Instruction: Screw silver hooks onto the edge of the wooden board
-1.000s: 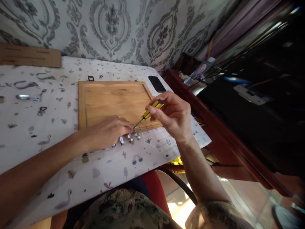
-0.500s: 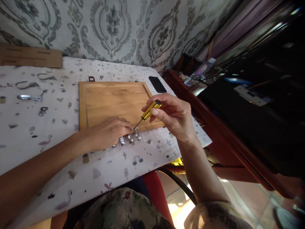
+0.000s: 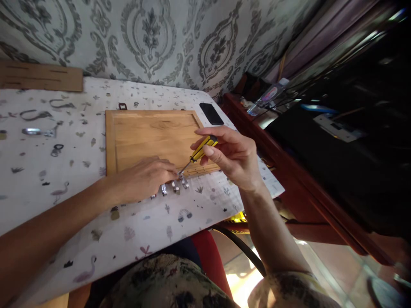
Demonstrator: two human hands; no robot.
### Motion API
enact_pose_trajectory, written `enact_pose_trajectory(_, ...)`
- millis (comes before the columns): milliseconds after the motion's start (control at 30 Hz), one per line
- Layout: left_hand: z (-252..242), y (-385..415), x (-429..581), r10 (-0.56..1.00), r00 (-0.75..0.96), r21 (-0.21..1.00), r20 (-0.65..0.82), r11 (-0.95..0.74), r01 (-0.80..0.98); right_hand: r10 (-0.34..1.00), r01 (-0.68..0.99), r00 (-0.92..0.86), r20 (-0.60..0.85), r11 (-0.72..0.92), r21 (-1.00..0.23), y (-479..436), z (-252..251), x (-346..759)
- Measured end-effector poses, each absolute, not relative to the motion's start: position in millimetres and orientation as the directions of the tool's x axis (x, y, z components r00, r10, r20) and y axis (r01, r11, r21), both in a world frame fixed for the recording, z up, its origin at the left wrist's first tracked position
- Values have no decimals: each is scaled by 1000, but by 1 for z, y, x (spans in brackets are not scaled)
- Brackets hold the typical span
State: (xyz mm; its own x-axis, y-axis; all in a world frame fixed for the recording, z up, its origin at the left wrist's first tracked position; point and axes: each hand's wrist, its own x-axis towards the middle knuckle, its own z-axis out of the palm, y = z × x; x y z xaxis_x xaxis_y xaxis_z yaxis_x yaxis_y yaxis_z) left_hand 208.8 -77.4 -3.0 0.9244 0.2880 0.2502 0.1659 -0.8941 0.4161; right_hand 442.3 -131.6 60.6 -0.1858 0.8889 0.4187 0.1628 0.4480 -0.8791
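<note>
Altogether, two hands [image 3: 237, 157], one screwdriver [image 3: 203, 149], one board [image 3: 154, 137].

The phone [image 3: 211, 114] lies right of the board [image 3: 154, 134].

Upper garment [image 3: 167, 280]: mottled print in green, tan and dark tones. Right sleeve [image 3: 285, 288]: loose, similarly mottled, ending near the elbow. Left hand [image 3: 146, 177], right hand [image 3: 237, 158]: bare.

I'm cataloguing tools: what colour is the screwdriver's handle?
The screwdriver handle is yellow with black; it shows best in the head view.
</note>
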Motion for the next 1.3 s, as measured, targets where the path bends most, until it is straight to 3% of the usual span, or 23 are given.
enact_pose_trajectory(200, -2, -79, 210, 299, 922, 407, 244, -895, 183, 879, 190, -158, 450, 474, -860, -130, 58, 438)
enact_pose_trajectory(400, -5, -79, 210, 302, 918, 409, 257, -895, 180, 823, 323, -82, 562, 555, -766, -130, 54, 433)
enact_pose_trajectory(700, -2, -78, 208, 285, 926, 422, 247, -892, 162, 889, 139, -157, 431, 451, -881, -133, 61, 437)
enact_pose_trajectory(833, -2, -78, 208, 293, 927, 417, 235, -892, 176, 891, 147, -187, 414, 442, -885, -133, 61, 440)
enact_pose_trajectory(1133, 2, -80, 210, 296, 925, 413, 238, -893, 180, 862, 265, -74, 502, 502, -823, -131, 56, 435)
enact_pose_trajectory(1300, 1, -79, 209, 290, 927, 409, 237, -896, 175, 890, 206, -85, 449, 457, -866, -133, 61, 434)
